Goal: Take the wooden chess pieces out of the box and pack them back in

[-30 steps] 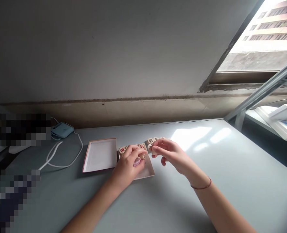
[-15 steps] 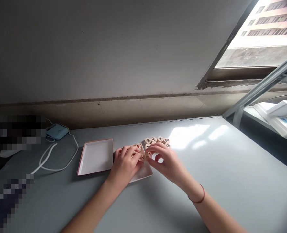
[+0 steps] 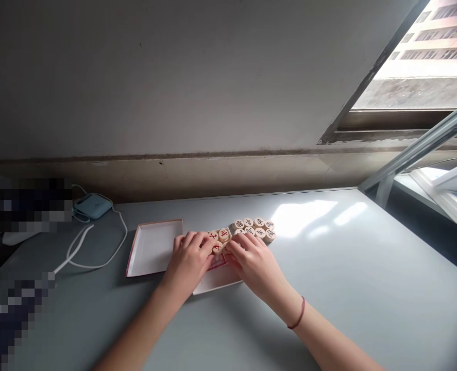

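A shallow box tray (image 3: pixel 216 281) lies on the grey table, with round wooden chess pieces marked in red (image 3: pixel 221 236) in its far part. My left hand (image 3: pixel 187 262) rests over the tray's left side, fingers curled onto the pieces. My right hand (image 3: pixel 251 257) lies over its right side, fingertips pressed together on a piece at the tray's middle. A cluster of several wooden pieces marked in dark characters (image 3: pixel 256 229) sits on the table just beyond my right hand.
The box lid (image 3: pixel 154 247) lies open-side up left of the tray. A white cable (image 3: pixel 97 247) and a small blue device (image 3: pixel 92 206) sit at the far left. A wall runs behind the table; a window and white boxes (image 3: pixel 452 188) are at the right.
My right hand has come from the loose pieces on the table down onto the tray. Both hands now lie close together over the pieces in it.
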Demonstrator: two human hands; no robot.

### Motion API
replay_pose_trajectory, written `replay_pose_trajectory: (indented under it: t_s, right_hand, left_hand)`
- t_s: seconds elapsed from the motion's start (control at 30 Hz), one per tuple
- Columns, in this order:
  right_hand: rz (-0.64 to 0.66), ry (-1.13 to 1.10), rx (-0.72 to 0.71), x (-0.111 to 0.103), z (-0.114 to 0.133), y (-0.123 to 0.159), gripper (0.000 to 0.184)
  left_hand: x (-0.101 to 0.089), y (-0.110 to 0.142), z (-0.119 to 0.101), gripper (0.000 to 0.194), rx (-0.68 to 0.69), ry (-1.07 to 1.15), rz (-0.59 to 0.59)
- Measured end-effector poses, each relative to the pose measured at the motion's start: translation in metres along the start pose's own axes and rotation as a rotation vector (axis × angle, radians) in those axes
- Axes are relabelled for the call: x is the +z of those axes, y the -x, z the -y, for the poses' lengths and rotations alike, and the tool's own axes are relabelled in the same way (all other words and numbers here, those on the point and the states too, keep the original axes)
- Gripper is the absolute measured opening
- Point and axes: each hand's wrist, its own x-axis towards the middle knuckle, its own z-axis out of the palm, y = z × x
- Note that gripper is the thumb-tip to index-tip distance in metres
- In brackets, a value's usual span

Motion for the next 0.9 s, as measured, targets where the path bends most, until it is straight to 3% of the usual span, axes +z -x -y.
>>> replay_pose_trajectory:
  t_s: [0.3,0.5,0.67,0.9]
  right_hand:
    - [0.031,0.040,0.030,0.003,0.000,0.000,0.013]
    - [0.055,-0.044,0.123,-0.017,-0.010,-0.012,0.015]
    - [0.243,0.045,0.360,-0.031,-0.027,-0.042,0.026]
    - [0.454,0.083,0.382,-0.022,-0.034,-0.062,0.024]
  left_hand:
    - [-0.010,0.004,0.004,0.029,-0.004,0.002,0.025]
    - [-0.016,0.013,0.017,0.045,-0.071,-0.012,0.068]
    - [-0.013,0.015,0.018,0.041,-0.114,-0.014,0.071]
    - [-0.017,0.014,0.014,0.040,-0.134,0.008,0.109]
